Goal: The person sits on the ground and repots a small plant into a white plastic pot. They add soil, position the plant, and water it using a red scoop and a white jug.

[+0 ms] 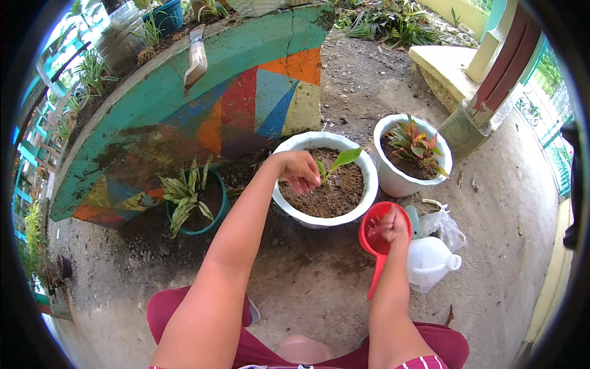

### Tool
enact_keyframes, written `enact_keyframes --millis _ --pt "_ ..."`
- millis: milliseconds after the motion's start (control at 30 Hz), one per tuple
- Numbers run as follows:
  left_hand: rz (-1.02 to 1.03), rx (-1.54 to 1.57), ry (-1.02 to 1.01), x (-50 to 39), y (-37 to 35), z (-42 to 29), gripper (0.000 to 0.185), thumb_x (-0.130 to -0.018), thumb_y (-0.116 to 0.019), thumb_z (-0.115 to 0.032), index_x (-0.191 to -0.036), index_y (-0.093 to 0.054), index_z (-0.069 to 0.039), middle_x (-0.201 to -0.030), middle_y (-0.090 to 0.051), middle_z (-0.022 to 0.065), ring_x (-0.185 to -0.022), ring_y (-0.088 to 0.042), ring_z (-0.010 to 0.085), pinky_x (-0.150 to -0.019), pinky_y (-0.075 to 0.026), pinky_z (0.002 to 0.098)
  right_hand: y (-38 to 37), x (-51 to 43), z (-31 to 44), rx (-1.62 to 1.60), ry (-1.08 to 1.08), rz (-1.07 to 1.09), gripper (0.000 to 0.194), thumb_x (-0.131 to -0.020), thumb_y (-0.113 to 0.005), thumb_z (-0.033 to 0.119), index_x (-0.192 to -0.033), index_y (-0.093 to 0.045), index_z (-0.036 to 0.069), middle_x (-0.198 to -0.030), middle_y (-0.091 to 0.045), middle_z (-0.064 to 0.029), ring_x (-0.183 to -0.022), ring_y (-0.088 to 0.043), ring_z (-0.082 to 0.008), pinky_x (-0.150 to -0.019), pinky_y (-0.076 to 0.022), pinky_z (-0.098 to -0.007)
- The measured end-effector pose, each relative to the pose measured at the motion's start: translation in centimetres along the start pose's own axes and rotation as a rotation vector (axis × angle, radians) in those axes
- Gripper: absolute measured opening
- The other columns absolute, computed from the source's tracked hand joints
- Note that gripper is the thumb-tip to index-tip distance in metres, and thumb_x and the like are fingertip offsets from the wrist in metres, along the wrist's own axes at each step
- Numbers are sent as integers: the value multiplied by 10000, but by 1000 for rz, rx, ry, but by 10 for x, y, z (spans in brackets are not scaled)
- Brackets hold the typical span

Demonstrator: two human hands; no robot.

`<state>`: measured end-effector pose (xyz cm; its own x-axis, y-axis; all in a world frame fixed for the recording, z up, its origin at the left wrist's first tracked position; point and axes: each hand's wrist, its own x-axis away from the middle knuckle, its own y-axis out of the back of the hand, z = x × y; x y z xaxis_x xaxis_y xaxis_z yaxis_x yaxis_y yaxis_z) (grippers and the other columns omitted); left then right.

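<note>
My left hand (300, 172) hangs over a wide white plastic pot (280, 203) with a wavy rim. Its fingers are loosely curled and point down; whether anything is in them is hidden. Close to these fingers a young plant with broad green leaves (345, 158) grows out of crumbly brown soil (339, 201). Over on the right, a red plastic dipper (377, 267) sits on the ground, its handle towards me. My right hand (394, 224) reaches into its bowl with bent fingers, and their grip cannot be made out.
Right of the dipper lie a translucent plastic jug (428, 260) and a clear plastic bag (445, 226). A second white pot (398, 184) holds a reddish plant. A teal pot (223, 217) stands left, below a painted concrete wall (237, 104). A wooden-handled blade tool (197, 60) rests on the wall's top.
</note>
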<state>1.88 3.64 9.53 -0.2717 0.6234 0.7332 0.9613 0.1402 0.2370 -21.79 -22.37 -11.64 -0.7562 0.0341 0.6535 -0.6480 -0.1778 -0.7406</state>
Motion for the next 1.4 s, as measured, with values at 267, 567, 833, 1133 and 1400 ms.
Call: enact_keyframes --millis 267,567,833,1133,1400 --pt "-49 276 -624 -46 -68 -52 214 -913 -543 -179 -999 -596 10 -853 -630 79 -745 -614 149 -643 -539 304 -254 116 -7 1742 752 1 273 -848 -599 235 -798 -658 -27 -693 -644 -134 -564 -637 -227 -526 -527 -325" --pt "-715 -214 -1017 -77 -72 -49 227 -899 -547 -212 -868 -598 7 -728 -617 108 -625 -565 171 -556 -444 325 -263 113 -21 1968 1371 -184 251 -798 -586 184 -727 -661 -45 -798 -652 -196 -792 -645 -332 -725 -522 -384" --pt "-402 -264 -399 -75 -64 -50 216 -894 -557 -203 -929 -629 -3 -746 -610 69 -692 -550 153 -625 -449 333 -151 64 29 1553 590 -468 194 -791 -581 64 -629 -626 -32 -542 -599 -100 -477 -604 -186 -438 -492 -340" --pt "111 -91 -240 -17 -61 -63 281 -914 -554 -232 -1140 -589 -68 -1051 -598 44 -879 -574 152 -688 -548 351 70 -23 5 1652 458 -825 169 -806 -516 122 -712 -623 31 -676 -625 -144 -584 -613 -264 -535 -502 -382" --pt "-6 -359 -415 5 -43 7 286 -864 -634 -279 -987 -657 -22 -861 -662 61 -849 -622 185 -743 -492 315 -116 61 -2 815 147 143 359 -937 -517 349 -713 -515 68 -593 -534 -40 -494 -569 -173 -406 -494 -268"
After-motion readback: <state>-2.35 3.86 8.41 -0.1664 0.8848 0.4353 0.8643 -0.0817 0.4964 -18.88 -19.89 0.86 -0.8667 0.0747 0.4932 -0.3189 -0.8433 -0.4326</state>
